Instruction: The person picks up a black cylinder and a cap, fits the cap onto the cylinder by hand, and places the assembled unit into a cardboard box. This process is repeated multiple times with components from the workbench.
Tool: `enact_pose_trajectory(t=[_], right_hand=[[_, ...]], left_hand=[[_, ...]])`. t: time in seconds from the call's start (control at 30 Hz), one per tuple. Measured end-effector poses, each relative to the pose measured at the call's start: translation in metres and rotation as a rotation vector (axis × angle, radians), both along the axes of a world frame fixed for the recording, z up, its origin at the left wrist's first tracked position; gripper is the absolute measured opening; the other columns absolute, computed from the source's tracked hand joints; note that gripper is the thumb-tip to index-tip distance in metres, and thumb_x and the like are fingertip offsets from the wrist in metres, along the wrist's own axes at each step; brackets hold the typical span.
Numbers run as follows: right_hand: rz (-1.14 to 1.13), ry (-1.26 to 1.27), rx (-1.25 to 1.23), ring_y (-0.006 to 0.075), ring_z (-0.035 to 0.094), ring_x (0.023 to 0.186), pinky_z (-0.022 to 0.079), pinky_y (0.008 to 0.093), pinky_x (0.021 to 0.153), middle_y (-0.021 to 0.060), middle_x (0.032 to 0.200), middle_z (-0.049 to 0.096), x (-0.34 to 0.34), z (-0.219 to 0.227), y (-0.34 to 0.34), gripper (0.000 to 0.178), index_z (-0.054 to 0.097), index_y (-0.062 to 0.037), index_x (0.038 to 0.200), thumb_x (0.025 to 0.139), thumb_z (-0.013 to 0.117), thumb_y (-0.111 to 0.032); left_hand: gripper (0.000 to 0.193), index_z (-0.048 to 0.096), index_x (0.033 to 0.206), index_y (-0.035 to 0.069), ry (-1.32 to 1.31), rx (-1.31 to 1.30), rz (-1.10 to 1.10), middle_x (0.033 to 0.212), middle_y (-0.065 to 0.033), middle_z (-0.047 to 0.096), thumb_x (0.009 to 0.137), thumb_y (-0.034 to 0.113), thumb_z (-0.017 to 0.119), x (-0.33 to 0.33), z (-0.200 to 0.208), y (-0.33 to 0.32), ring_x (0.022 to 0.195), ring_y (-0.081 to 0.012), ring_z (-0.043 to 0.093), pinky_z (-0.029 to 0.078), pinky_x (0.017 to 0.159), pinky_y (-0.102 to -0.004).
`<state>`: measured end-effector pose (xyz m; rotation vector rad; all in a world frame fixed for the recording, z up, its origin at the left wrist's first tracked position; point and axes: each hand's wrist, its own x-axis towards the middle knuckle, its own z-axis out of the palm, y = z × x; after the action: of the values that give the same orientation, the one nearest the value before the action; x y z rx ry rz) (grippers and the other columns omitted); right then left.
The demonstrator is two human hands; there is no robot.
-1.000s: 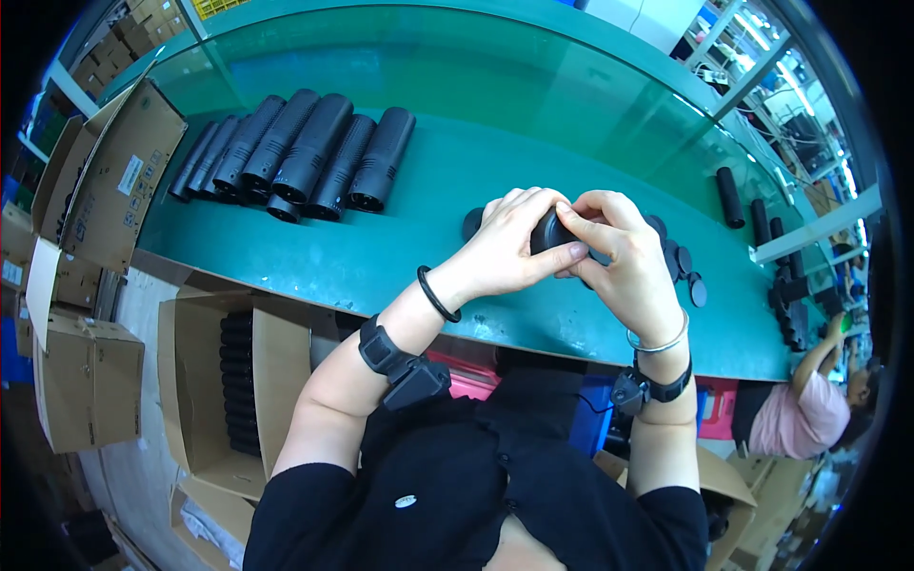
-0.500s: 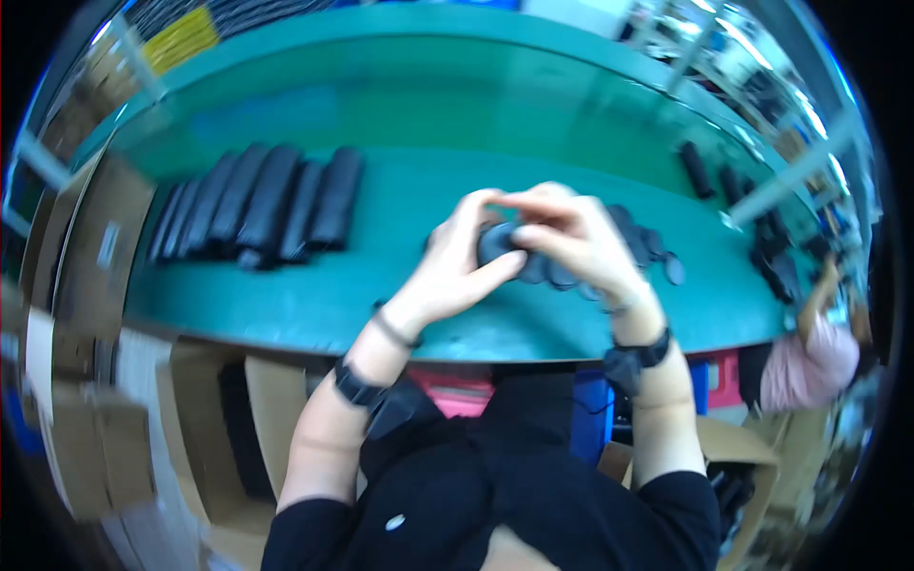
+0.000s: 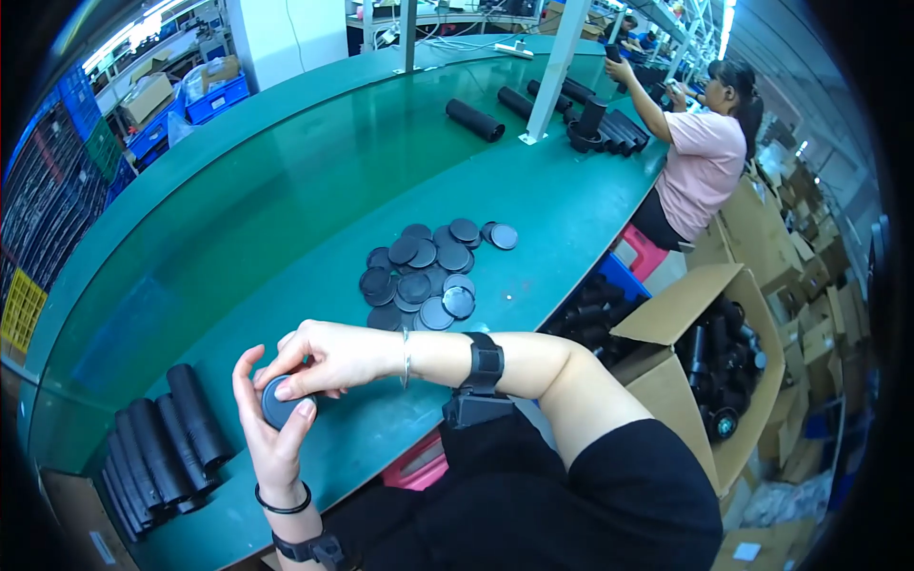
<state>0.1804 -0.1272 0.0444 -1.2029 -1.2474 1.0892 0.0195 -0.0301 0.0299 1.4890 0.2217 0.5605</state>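
A round black cap (image 3: 277,403) is held between both hands at the lower left of the view. My left hand (image 3: 268,440) wraps it with its thumb and fingers. My right hand (image 3: 328,360) closes on its upper side, thumb pressed on the cap's face. Whether a tube sits behind the cap is hidden by my hands. Several black tubes (image 3: 157,447) lie side by side to the left of my left hand. Beyond my right forearm, a loose heap of round black caps (image 3: 419,271) is spread over the green table (image 3: 333,276).
At the far right, a person in a pink shirt (image 3: 705,143) holds a black tube among more tubes (image 3: 624,131). A metal post (image 3: 554,81) stands on the table. Right of me, an open cardboard box (image 3: 687,404) holds black parts, beside a blue bin (image 3: 624,276).
My view has swung to the right, bringing the cap heap and the other person into fuller sight. Both hands, still on the round cap, now appear at the lower left.
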Motion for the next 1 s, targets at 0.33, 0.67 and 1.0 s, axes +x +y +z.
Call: enact_pose_trajectory(t=[0.33,0.67,1.0], right_hand=[[-0.069,0.184,-0.021,0.0121,0.062,0.047,0.048,0.0224,0.041,0.0102,0.07,0.069,-0.006,-0.004,0.01,0.023,0.074,-0.0007,0.107,0.091,0.066,-0.014],[0.054,0.283,-0.08,0.0121,0.062,0.046,0.047,0.0209,0.04,0.0093,0.074,0.069,-0.017,-0.006,-0.003,0.024,0.071,-0.001,0.104,0.095,0.064,-0.022],[0.092,0.189,-0.061,0.0187,0.069,0.078,0.056,0.029,0.065,0.013,0.101,0.07,0.004,-0.016,0.003,0.05,0.058,-0.003,0.133,0.088,0.071,-0.023]], left_hand=[[0.073,0.033,0.144,0.004,0.019,0.229,0.188,0.124,-0.0124,0.051,0.084,0.015,0.073,-0.011,-0.013,-0.004,0.111,-0.0203,0.054,0.046,0.094,-0.0319],[0.075,0.023,0.149,0.004,-0.06,0.243,0.192,0.122,-0.0135,0.051,0.089,0.011,0.067,-0.017,-0.005,-0.032,0.11,-0.0204,0.053,0.042,0.096,-0.0324],[0.072,0.028,0.148,0.008,-0.184,-0.004,0.196,0.114,-0.0122,0.056,0.089,0.02,0.067,-0.027,-0.017,-0.006,0.106,-0.0219,0.056,0.043,0.099,-0.0354]])
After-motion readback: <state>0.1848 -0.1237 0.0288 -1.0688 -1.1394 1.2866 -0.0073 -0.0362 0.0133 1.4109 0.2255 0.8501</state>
